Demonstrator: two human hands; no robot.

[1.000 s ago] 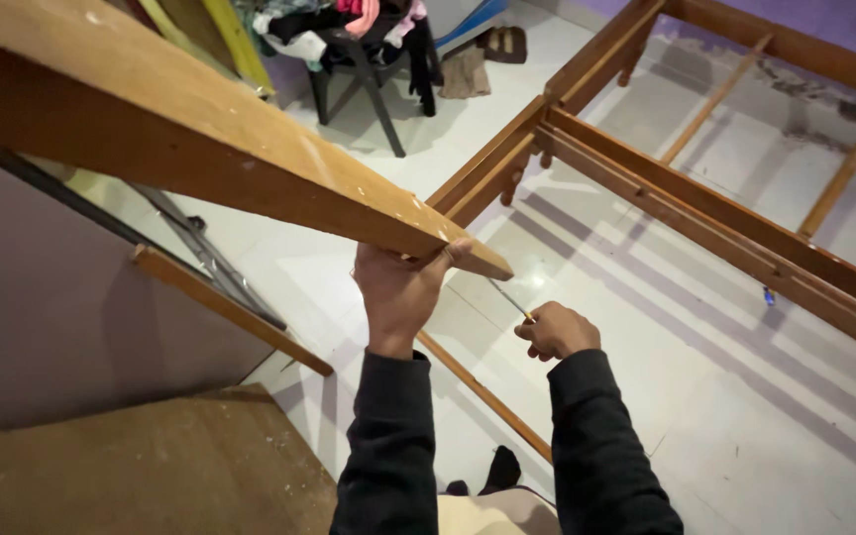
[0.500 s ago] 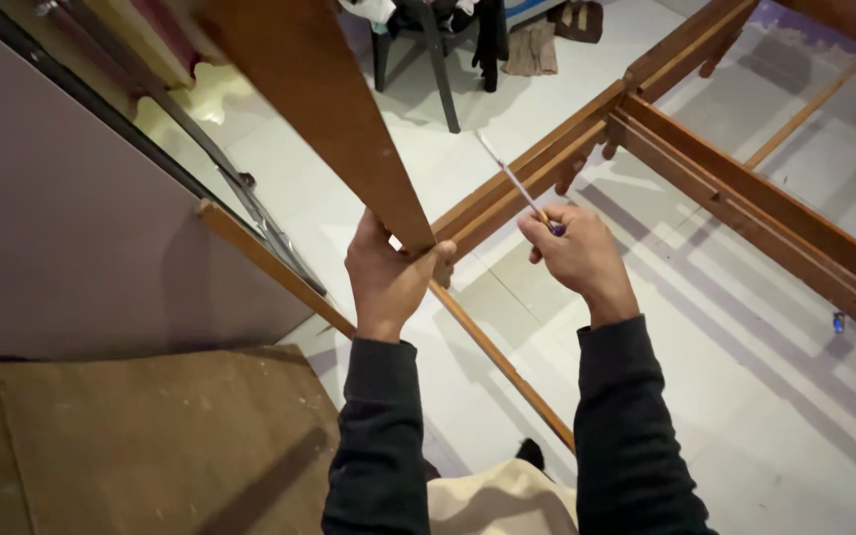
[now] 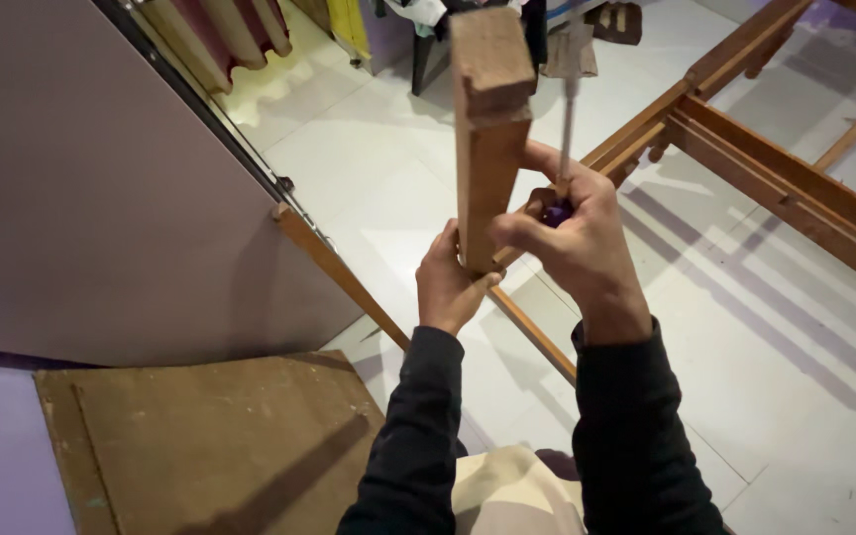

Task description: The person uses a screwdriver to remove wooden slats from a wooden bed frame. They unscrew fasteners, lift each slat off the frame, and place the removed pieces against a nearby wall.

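My left hand grips the lower end of a long wooden board, which now points almost straight at the camera so I mostly see its end face. My right hand is closed around a screwdriver with a purple handle, its metal shaft pointing up beside the board. Both hands are close together, with the right hand's fingers touching the board's side. Dark sleeves cover both my forearms.
A wooden bed frame lies on the white tiled floor at the right. A thin wooden slat runs diagonally below my hands. A large grey panel stands at the left, a brown board lies below it. A dark chair with clothes stands at the back.
The board has swung round from lying across the view to pointing end-on at the camera. My right hand with the screwdriver has risen and moved in against the board.
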